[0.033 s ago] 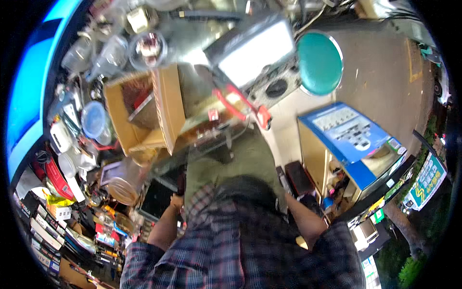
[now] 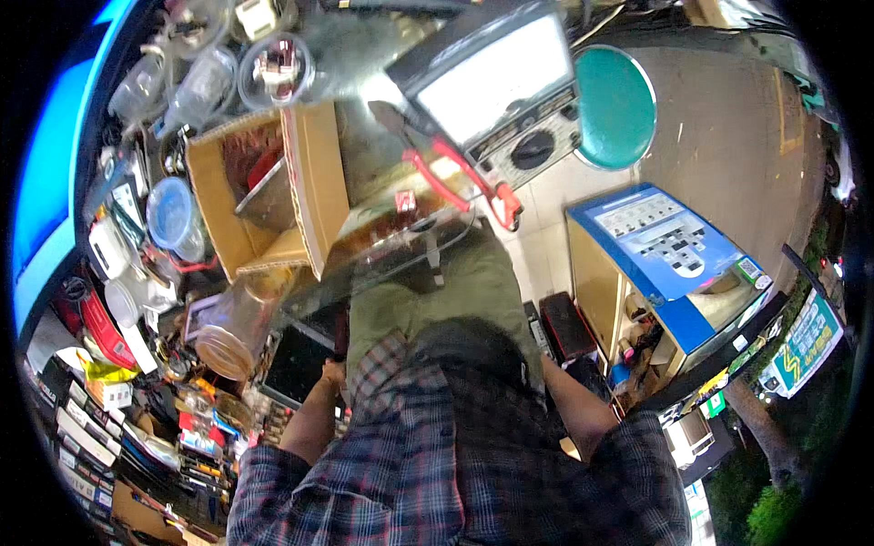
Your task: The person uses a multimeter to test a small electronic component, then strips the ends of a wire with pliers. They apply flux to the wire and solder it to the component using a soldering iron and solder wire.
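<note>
My left hand is low beside my left hip, next to a dark flat panel. Its fingers are mostly hidden, so I cannot tell whether it grips anything. On my right side only the forearm shows; the hand is hidden beside my hip. Beyond my lap, red-handled pliers lie on the bench edge, against an analog multimeter with a big dial. Left of them stands an open cardboard box with a red-and-grey item inside.
Clear plastic tubs and a blue-lidded container crowd the left of the bench. A round green stool stands at the right. Nearer on that side are a blue-topped cabinet and a dark red box.
The view has shifted slightly and is sharper, so the bench items sit a little higher in it. Both arms look unmoved, and nothing was taken up or let go.
</note>
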A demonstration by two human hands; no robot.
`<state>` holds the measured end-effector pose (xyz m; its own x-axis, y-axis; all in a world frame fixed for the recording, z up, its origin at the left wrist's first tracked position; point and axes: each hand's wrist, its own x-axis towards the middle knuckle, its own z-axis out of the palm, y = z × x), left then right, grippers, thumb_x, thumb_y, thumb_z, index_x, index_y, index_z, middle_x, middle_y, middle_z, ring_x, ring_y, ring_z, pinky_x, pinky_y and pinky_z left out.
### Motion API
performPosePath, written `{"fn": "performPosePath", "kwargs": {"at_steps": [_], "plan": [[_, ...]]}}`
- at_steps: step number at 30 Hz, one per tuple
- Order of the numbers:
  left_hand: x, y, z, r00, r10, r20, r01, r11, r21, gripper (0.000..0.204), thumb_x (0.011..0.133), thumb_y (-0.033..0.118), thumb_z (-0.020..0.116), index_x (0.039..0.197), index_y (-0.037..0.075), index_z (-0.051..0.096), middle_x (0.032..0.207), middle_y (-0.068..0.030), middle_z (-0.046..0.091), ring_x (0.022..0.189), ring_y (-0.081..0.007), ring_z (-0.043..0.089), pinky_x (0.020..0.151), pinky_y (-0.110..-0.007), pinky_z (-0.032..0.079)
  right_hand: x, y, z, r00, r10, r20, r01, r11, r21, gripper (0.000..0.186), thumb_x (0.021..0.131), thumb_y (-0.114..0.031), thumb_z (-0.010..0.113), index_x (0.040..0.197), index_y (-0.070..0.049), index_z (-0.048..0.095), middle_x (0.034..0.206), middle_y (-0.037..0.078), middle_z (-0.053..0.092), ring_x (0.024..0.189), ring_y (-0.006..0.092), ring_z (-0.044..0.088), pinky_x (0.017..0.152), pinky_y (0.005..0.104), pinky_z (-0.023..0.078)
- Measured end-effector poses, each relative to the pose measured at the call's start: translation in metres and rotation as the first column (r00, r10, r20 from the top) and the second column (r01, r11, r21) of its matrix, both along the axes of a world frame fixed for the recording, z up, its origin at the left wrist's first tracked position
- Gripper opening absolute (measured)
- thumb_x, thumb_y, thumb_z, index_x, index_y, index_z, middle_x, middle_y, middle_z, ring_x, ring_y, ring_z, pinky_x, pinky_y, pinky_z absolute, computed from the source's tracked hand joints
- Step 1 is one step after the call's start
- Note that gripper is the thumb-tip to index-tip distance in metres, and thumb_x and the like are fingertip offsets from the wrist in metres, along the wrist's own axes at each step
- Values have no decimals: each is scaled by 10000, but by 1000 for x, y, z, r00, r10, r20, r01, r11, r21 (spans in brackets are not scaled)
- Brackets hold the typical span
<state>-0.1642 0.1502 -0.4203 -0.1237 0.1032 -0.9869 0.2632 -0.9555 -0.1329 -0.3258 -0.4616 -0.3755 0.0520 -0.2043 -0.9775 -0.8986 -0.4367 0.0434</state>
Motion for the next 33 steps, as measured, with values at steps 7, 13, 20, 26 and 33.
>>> {"fn": "performPosePath", "kwargs": {"at_steps": [7, 13, 20, 26, 33], "plan": [[-59, 43, 10, 995, -12, 96, 27, 988, -151, 518, 997, 403, 707, 1341, 23, 628, 1319, -229, 709, 1197, -382, 707, 1014, -410, 563, 8, 15, -19, 995, -89, 39, 91, 995, -45, 384, 1001, -259, 626, 1278, 6, 603, 1180, 294, 732, 1141, 474, 703, 941, 512, 570], [0, -41, 25, 843, 28, 538, -203, 941, 269, 633, 1003, 477, 670, 1284, -84, 588, 1191, -334, 720, 1123, -481, 712, 949, -521, 566, 21, -28, -51, 994, 54, 94, -46, 995, -86, 467, 969, -186, 656, 1379, 8, 543, 1148, 292, 737, 1113, 485, 712, 913, 536, 586], [2, -112, 43, 501, -115, 858, -180, 955, 234, 611, 1036, 482, 623, 1269, -79, 566, 987, -326, 721, 906, -533, 696, 790, -579, 560, 222, -89, -8, 728, 620, 292, -526, 779, -342, 315, 1046, -287, 555, 1038, -27, 732, 1038, 264, 756, 991, 464, 728, 904, 554, 579], [12, -105, 50, 360, 46, 932, -162, 987, 14, 548, 1013, 402, 650, 1406, 24, 601, 1224, -281, 697, 1127, -496, 679, 949, -532, 551, 371, -49, -25, 169, 230, 958, -95, 972, -217, 538, 970, -167, 618, 1481, -12, 552, 1532, 268, 499, 1416, 419, 520, 1194, 447, 428], [6, -60, 17, 303, 45, 952, 155, 983, -96, 557, 1016, 251, 702, 1492, 23, 526, 1542, -244, 480, 1384, -465, 530, 1135, -473, 480, 403, -8, -108, 136, 140, 981, -274, 957, -99, 441, 994, -180, 611, 1406, -22, 614, 1488, 266, 561, 1346, 441, 574, 1139, 484, 478]]}}
